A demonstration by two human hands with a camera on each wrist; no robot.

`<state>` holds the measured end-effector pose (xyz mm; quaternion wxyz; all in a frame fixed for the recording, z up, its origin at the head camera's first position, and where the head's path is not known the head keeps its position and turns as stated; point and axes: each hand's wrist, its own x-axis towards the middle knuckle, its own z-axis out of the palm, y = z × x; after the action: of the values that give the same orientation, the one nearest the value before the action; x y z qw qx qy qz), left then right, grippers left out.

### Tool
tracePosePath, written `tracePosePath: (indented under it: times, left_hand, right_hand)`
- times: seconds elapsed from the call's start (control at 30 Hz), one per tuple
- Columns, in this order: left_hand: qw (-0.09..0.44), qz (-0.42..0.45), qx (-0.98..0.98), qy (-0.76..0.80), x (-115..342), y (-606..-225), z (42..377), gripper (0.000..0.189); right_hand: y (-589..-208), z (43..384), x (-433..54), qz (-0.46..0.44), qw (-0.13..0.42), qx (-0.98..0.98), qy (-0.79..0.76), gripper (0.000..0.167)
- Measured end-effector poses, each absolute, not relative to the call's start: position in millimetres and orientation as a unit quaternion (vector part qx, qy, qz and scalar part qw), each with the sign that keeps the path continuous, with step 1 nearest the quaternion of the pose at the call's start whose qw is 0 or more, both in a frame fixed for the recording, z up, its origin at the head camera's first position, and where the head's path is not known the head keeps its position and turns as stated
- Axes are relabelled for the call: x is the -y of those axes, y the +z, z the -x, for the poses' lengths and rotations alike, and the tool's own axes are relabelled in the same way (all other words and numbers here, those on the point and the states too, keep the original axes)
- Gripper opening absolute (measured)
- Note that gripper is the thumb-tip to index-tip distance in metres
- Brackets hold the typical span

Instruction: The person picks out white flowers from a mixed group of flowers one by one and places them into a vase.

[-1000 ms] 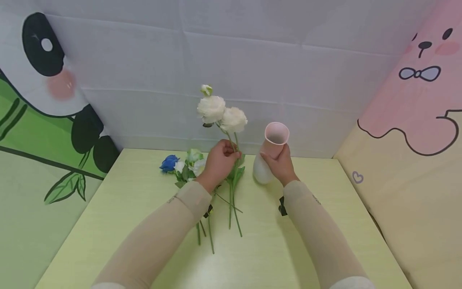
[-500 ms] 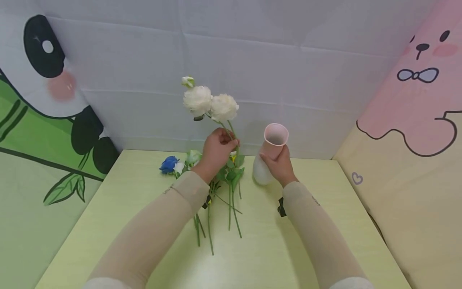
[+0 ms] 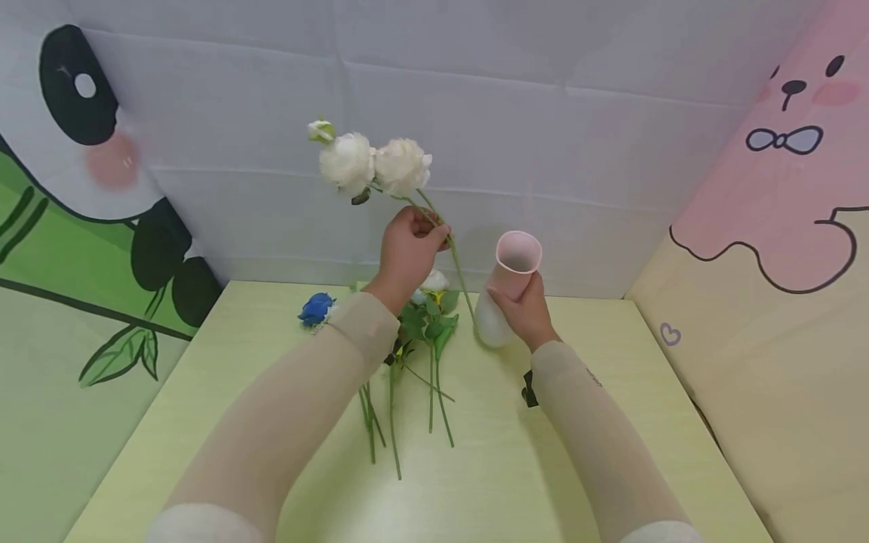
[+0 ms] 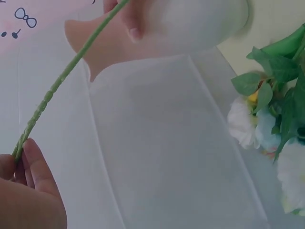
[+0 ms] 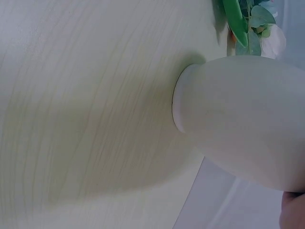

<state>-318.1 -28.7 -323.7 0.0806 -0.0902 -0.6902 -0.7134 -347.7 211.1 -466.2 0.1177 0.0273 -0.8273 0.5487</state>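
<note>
The left grip (image 3: 410, 255) pinches the green stem (image 3: 462, 274) bearing 2 white blooms (image 3: 347, 164). The right grip (image 3: 526, 308) holds the pink-topped vase (image 3: 492, 323) on the table (image 3: 505, 475).

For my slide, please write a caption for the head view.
Left hand holds white flowers by the stem; right hand grips a pink and white vase.

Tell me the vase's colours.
The vase is pink at the top, fading to white below; best seen in the head view.
</note>
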Motion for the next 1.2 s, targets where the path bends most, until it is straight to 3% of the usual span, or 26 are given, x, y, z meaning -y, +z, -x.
tracePosePath:
  times: [0.53,1.2]
  left_hand:
    - [0.164,0.139,0.692,-0.69,19.9,-277.9,329.4,0.014]
    - [0.181,0.138,0.661,-0.715,10.6,-256.8,337.2,0.014]
  right_hand:
    - [-464.1,348.3,-214.3,-0.022,0.123,0.831,0.541,0.088]
    - [-465.6,347.1,-210.3,-0.029,0.115,0.827,0.55,0.088]
